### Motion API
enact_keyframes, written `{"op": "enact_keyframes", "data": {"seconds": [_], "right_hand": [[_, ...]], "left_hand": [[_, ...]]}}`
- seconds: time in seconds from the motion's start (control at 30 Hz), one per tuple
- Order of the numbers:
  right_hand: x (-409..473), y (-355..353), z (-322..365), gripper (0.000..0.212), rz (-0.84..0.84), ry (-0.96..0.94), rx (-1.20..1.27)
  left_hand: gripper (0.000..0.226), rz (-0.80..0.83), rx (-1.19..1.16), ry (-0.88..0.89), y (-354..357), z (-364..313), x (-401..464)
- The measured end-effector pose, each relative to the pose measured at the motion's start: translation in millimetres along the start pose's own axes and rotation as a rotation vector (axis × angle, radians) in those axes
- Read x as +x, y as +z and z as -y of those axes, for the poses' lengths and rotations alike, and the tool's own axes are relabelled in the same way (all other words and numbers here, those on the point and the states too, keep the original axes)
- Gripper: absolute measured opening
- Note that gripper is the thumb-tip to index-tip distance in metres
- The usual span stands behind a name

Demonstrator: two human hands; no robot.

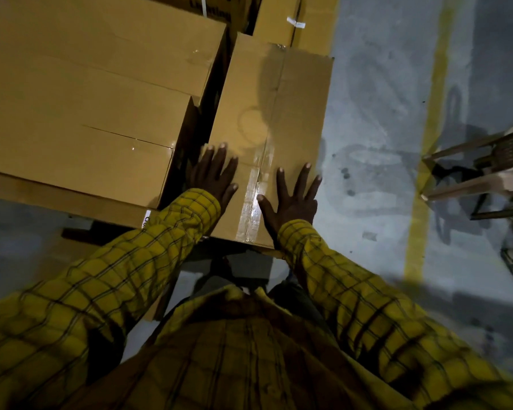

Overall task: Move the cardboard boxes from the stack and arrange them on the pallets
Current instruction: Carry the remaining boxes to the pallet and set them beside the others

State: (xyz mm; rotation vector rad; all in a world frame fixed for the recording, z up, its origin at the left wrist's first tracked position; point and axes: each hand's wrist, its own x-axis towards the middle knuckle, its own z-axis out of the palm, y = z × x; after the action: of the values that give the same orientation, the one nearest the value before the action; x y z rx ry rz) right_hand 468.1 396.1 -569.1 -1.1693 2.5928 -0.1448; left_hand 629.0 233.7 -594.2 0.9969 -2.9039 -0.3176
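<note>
Sleeves: yellow checked shirt sleeves (148,261) reach forward from the bottom of the view, one on each arm.
Left hand: the left hand (216,176) lies palm down on the near left part of the long cardboard box (279,113), its fingers (219,156) spread wide and flat, gripping nothing.
Right hand: the right hand (293,199) lies palm down on the same box top, right of the taped seam (253,199), fingers splayed wide and holding nothing.
Long cardboard box: it runs away from the person, sealed with clear tape along its middle; its near end hangs over a dark gap above the floor, and what bears it from below is hidden.
Neighbouring boxes: a wide group of cardboard boxes (101,93) sits just left of the long one, with a narrow dark gap between them.
Far boxes: more cardboard boxes (296,22) stand beyond the far end, one with a small white label.
Floor: grey concrete floor (367,143) lies to the right, crossed by a yellow painted line (427,161).
Right edge: a wooden frame (486,173) stands past the line, only partly in view.
</note>
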Motion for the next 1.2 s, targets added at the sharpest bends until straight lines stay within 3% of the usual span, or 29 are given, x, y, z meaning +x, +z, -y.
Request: {"op": "enact_keyframes", "data": {"seconds": [0.17,0.37,0.53,0.9,1.07,1.2], "right_hand": [[0.1,15.8,0.5,0.084,-0.05,0.013,-0.082],[-1.5,12.1,0.3,0.083,0.002,0.004,-0.05],[-17.6,15.8,-8.7,0.083,0.057,-0.117,-0.017],[-31.3,18.4,-12.2,0.082,0.04,-0.22,-0.033],[-49.1,18.5,27.2,0.081,-0.009,-0.397,0.032],[-85.7,16.3,95.1,0.079,-0.028,-0.659,0.138]], "left_hand": [[0.064,0.027,-0.015,0.063,2.2,4.7,-12.2],[0.071,0.155,0.05,-0.006,-10.3,-3.3,-11.5],[0.074,0.112,0.111,0.003,-1.3,-21.5,-49.8],[0.076,0.225,0.027,-0.277,-2.2,-44.7,-98.8],[0.075,0.082,-0.101,-0.279,-16.9,-36.3,-150.9],[0.074,-0.087,-0.183,-0.449,-27.4,-3.3,-215.3]]}}
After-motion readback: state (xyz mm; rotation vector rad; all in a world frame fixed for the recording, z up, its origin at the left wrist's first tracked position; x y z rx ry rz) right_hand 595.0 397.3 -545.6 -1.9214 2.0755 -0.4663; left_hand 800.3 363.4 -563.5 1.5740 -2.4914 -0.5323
